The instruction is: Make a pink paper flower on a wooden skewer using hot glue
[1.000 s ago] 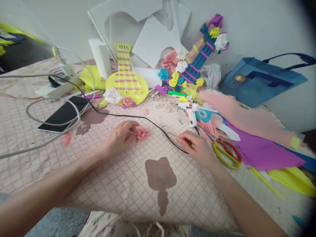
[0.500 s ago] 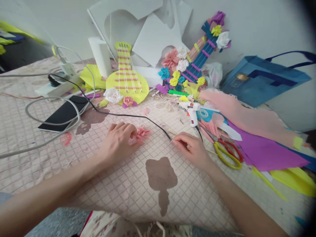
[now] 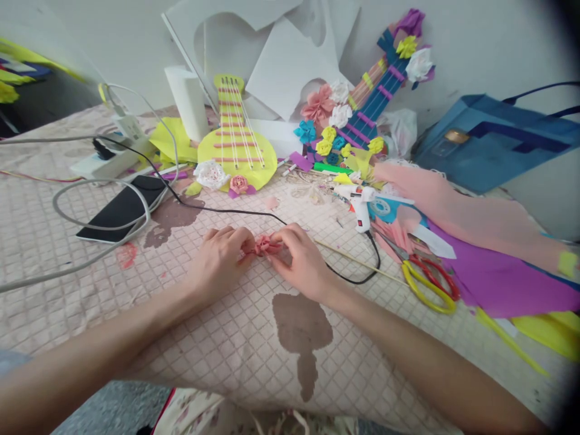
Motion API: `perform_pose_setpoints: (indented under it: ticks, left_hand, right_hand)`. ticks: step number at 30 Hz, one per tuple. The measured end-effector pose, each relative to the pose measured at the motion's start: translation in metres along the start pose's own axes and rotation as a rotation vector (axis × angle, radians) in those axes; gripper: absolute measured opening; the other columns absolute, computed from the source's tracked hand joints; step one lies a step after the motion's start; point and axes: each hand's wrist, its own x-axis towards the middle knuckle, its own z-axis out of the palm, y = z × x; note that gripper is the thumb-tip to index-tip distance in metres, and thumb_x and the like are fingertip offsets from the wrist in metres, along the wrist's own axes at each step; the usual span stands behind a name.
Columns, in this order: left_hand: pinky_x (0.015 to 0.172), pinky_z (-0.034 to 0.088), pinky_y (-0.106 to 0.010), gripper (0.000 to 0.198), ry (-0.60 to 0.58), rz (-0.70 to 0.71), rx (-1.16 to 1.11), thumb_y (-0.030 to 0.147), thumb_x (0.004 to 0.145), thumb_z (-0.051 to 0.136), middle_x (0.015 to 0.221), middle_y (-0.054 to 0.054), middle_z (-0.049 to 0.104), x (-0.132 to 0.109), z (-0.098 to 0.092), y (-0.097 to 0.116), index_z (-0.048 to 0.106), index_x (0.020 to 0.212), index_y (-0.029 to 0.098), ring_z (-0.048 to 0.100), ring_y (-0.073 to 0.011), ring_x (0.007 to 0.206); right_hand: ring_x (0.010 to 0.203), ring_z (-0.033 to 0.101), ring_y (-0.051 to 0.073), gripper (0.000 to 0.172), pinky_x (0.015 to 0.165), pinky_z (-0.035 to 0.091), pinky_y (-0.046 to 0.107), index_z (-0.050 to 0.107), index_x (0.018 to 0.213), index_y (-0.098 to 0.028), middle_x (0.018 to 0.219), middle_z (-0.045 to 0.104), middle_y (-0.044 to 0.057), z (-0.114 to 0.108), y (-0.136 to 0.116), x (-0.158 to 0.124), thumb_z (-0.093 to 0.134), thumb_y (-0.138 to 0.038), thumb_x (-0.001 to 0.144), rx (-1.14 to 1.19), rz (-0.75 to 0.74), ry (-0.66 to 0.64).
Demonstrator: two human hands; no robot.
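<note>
A small pink crepe paper flower (image 3: 263,246) sits between my two hands, just above or on the quilted cloth. My left hand (image 3: 223,255) has its fingers curled closed around the flower's left end. From the other side, my right hand (image 3: 302,261) pinches the ruffled petals between thumb and fingers. Behind my right hand runs the black cable (image 3: 226,211) of the white glue gun (image 3: 360,202). A thin wooden stick (image 3: 357,260) lies on the cloth to the right of that hand.
Yellow-and-red-handled scissors (image 3: 428,289) and purple paper (image 3: 489,278) lie at right. A yellow paper instrument (image 3: 238,145) and a blue paper guitar (image 3: 369,109) lean at the back. A black phone (image 3: 120,208) and power strip (image 3: 111,157) lie at left. A blue bag (image 3: 493,142) stands back right.
My right hand has moved left, away from the cable and stick, and now grips the flower. My left hand keeps its hold. The view has shifted slightly.
</note>
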Motion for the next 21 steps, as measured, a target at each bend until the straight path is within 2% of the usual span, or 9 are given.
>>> perform_pose_setpoints:
  ticks: [8, 16, 21]
  left_hand:
    - [0.074, 0.036, -0.031, 0.010, 0.026, -0.020, -0.066, 0.021, 0.079, 0.058, 0.079, 0.001, 0.062, 0.0005, -0.0016, 0.0014, 0.049, 0.082, 0.019, 0.058, -0.0159, 0.077]
    - [0.076, 0.037, -0.033, 0.009, 0.012, -0.011, -0.028, 0.027, 0.081, 0.059, 0.082, 0.000, 0.064, 0.0011, -0.0019, -0.0008, 0.054, 0.082, 0.019, 0.058, -0.0183, 0.081]
    - [0.077, 0.038, -0.032, 0.006, 0.024, 0.003, -0.040, 0.025, 0.082, 0.057, 0.084, 0.000, 0.065, 0.0006, 0.0001, -0.0003, 0.055, 0.083, 0.020, 0.058, -0.0183, 0.083]
  right_hand:
    - [0.099, 0.049, 0.021, 0.014, 0.087, 0.046, 0.039, 0.052, 0.094, -0.021, 0.098, 0.053, 0.007, 0.0081, -0.0045, 0.0006, 0.056, -0.015, 0.082, -0.122, 0.007, 0.015]
    - [0.100, 0.050, 0.020, 0.013, 0.087, 0.046, 0.039, 0.051, 0.096, -0.023, 0.100, 0.056, 0.006, 0.0096, -0.0007, -0.0019, 0.054, -0.016, 0.085, -0.092, 0.000, 0.035]
    - [0.100, 0.049, 0.020, 0.014, 0.087, 0.046, 0.038, 0.051, 0.096, -0.023, 0.100, 0.057, 0.005, 0.0097, 0.0000, -0.0027, 0.053, -0.014, 0.085, -0.085, 0.013, 0.025]
